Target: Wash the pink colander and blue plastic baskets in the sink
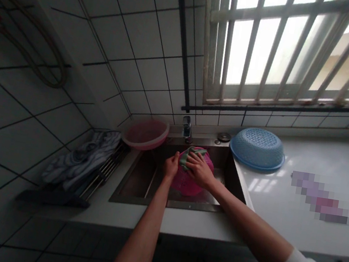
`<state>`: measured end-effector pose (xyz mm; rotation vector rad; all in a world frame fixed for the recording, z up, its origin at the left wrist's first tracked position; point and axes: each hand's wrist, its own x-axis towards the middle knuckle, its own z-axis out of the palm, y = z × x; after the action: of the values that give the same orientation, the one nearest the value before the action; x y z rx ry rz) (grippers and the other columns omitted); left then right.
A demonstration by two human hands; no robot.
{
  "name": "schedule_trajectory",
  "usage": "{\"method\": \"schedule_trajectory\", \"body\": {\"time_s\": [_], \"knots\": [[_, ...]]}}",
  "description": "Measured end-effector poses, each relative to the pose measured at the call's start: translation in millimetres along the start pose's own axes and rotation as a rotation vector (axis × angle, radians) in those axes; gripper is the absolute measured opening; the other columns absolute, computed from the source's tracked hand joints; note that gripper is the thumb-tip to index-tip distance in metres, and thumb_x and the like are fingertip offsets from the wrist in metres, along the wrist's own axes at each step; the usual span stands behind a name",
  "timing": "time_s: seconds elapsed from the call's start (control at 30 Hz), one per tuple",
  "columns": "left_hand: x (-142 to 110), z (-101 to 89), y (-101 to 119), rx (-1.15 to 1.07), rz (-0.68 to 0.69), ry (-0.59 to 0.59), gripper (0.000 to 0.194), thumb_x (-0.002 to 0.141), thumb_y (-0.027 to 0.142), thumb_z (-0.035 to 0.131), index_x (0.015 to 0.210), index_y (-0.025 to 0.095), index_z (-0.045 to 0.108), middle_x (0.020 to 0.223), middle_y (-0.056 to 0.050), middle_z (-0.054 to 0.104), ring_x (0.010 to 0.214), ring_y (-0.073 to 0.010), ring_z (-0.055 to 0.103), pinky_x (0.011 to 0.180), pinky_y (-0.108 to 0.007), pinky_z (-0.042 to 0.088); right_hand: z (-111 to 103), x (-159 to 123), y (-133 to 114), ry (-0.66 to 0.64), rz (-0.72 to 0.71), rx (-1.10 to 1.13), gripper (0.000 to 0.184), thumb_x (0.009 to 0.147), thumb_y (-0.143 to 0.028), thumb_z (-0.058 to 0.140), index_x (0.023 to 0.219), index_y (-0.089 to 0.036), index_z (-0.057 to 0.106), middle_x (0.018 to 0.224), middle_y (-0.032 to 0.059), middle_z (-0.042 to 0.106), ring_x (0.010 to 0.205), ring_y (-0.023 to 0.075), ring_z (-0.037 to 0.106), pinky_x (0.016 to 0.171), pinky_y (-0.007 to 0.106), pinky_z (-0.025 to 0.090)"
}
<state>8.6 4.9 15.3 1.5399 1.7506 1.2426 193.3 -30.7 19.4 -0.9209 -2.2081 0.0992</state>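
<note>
A pink perforated colander (186, 183) is held upside down over the steel sink (140, 187). My left hand (171, 165) grips its left edge with the fingers closed. Pressed on top of the colander is a green cloth (191, 153), with my right hand (200, 169) lying over it, fingers curled on the cloth. Both arms reach forward from the bottom of the view.
A tap (187, 129) stands behind the sink. A pink basin (145, 133) sits at the sink's back left. A blue colander (257, 148) lies upside down on the white counter (281, 208). A crumpled cloth (81, 158) rests on a rack at left.
</note>
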Motion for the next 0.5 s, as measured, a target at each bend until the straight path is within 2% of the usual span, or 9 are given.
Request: {"method": "schedule_trajectory", "body": {"time_s": [0.17, 0.3, 0.37, 0.43, 0.5], "knots": [[-5, -4.6, 6, 0.168, -0.027, -0.007, 0.058, 0.101, 0.058, 0.040, 0.082, 0.016, 0.076, 0.085, -0.015, 0.077, 0.079, -0.0253, 0.069, 0.068, -0.029, 0.043, 6, 2, -18, -0.070, -0.024, -0.081, 0.016, 0.099, -0.020, 0.062, 0.113, -0.022, 0.071, 0.135, 0.0114, 0.062, 0.146, 0.0300, 0.039, 0.123, 0.058, 0.029], [-7, -9.4, 12, 0.268, 0.034, 0.059, 0.044, 0.104, 0.043, 0.037, 0.103, 0.022, 0.076, 0.107, -0.015, 0.079, 0.094, -0.0251, 0.072, 0.077, -0.029, 0.045, 11, 3, -19, -0.089, -0.053, -0.050, 0.016, 0.098, -0.019, 0.064, 0.111, -0.022, 0.071, 0.130, 0.0116, 0.063, 0.145, 0.0300, 0.040, 0.124, 0.056, 0.030], [-7, -11.8, 14, 0.251, -0.041, 0.036, 0.051, 0.105, 0.049, 0.035, 0.098, 0.021, 0.078, 0.104, -0.018, 0.079, 0.094, -0.0278, 0.073, 0.074, -0.030, 0.044, 9, 3, -16, -0.083, -0.070, 0.025, 0.021, 0.097, -0.019, 0.064, 0.117, -0.024, 0.070, 0.134, 0.0103, 0.064, 0.145, 0.0290, 0.042, 0.125, 0.054, 0.030], [-5, -13.2, 14, 0.225, -0.134, 0.019, 0.062, 0.102, 0.060, 0.035, 0.085, 0.019, 0.077, 0.094, -0.020, 0.078, 0.088, -0.0304, 0.073, 0.068, -0.031, 0.043, 6, 4, -7, -0.059, -0.064, 0.128, 0.030, 0.098, -0.021, 0.062, 0.128, -0.025, 0.067, 0.141, 0.0092, 0.062, 0.146, 0.0275, 0.043, 0.125, 0.051, 0.031], [-4, -13.0, 12, 0.187, -0.179, 0.021, 0.068, 0.098, 0.070, 0.037, 0.072, 0.019, 0.073, 0.079, -0.017, 0.075, 0.077, -0.0285, 0.070, 0.063, -0.031, 0.040, 2, 3, 8, -0.004, 0.007, 0.231, 0.035, 0.101, -0.023, 0.057, 0.135, -0.026, 0.064, 0.144, 0.0087, 0.062, 0.142, 0.0261, 0.049, 0.122, 0.049, 0.036]]}}
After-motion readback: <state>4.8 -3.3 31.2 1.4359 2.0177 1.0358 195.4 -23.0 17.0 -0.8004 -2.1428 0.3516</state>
